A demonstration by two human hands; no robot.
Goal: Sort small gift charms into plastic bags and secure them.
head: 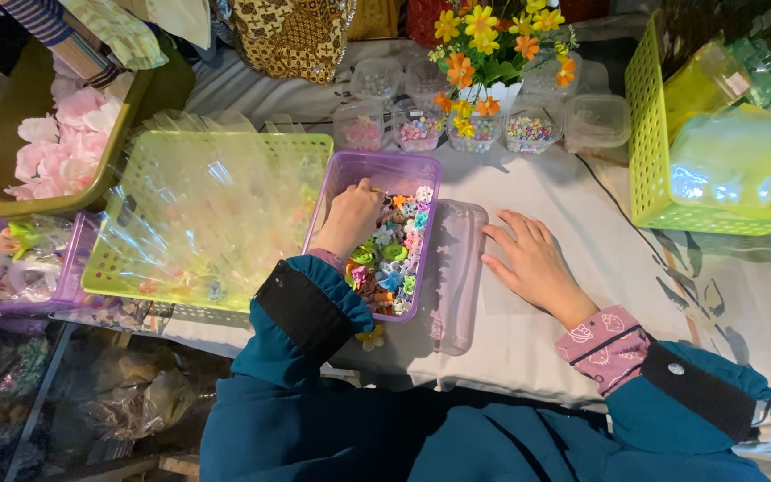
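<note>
My left hand (351,216) reaches into a purple plastic box (384,166) filled with several small colourful flower-shaped pieces (396,253); its fingertips are down among the pieces, and whether they pinch one is hidden. My right hand (531,258) lies flat, fingers spread, on the white cloth (582,232) just right of a clear plastic lid (458,268) that rests beside the purple box. Both arms wear teal sleeves with pink cuffs.
A green basket (140,272) of clear bags sits left of the purple box. Small clear tubs of beads (530,127) and a pot of yellow and orange flowers (491,45) stand behind. A second green basket (649,134) is at right; pink petals (60,143) at far left.
</note>
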